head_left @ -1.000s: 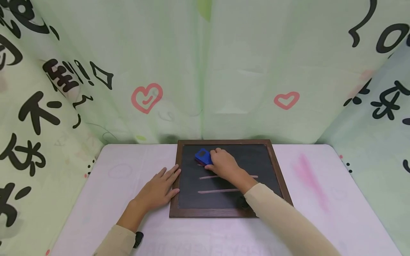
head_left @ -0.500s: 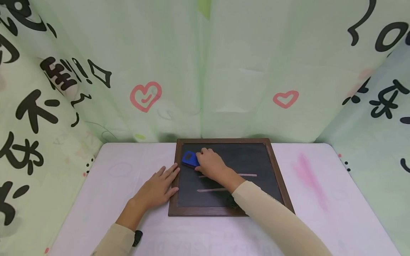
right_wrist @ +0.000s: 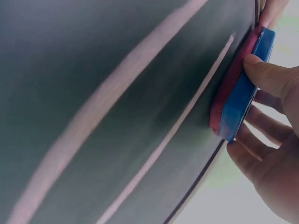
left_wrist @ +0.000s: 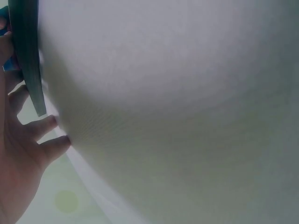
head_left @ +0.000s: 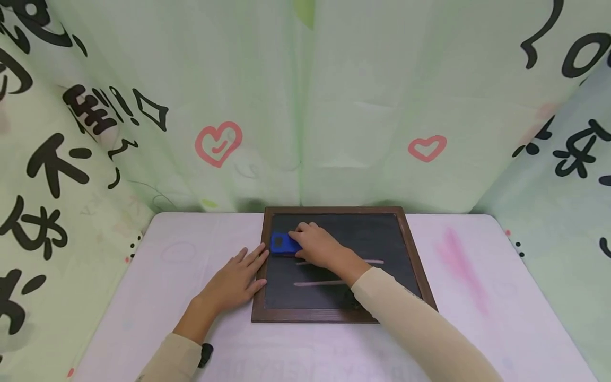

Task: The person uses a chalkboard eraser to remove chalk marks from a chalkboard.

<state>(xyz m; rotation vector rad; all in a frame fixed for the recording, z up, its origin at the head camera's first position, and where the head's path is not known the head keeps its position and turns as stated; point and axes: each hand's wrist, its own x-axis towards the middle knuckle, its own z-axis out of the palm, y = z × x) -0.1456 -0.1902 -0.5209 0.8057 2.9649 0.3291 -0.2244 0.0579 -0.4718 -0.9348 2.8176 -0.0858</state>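
Note:
A blackboard [head_left: 334, 297] in a brown wooden frame lies on the table. My right hand [head_left: 319, 245] grips a blue chalkboard eraser [head_left: 282, 243] near the board's upper left. In the right wrist view the eraser [right_wrist: 240, 100] shows a red felt side against the board, with thumb and fingers on its blue body. Two pale pink chalk lines cross the board; the lower chalk line [head_left: 317, 284] runs partly behind my right forearm. My left hand [head_left: 237, 279] rests with fingers spread at the frame's left edge, thumb and fingertips on the wood.
The white table [head_left: 186, 249] bears a pink smear [head_left: 460, 265] right of the board. A pale green curtain [head_left: 353, 106] with hearts and black lettering stands behind and at both sides. Under my right sleeve a small dark object [head_left: 352, 300] partly shows on the board.
My right hand has moved the eraser left across the board to near the left frame, then slightly down, turning it level. The left hand has stayed in place.

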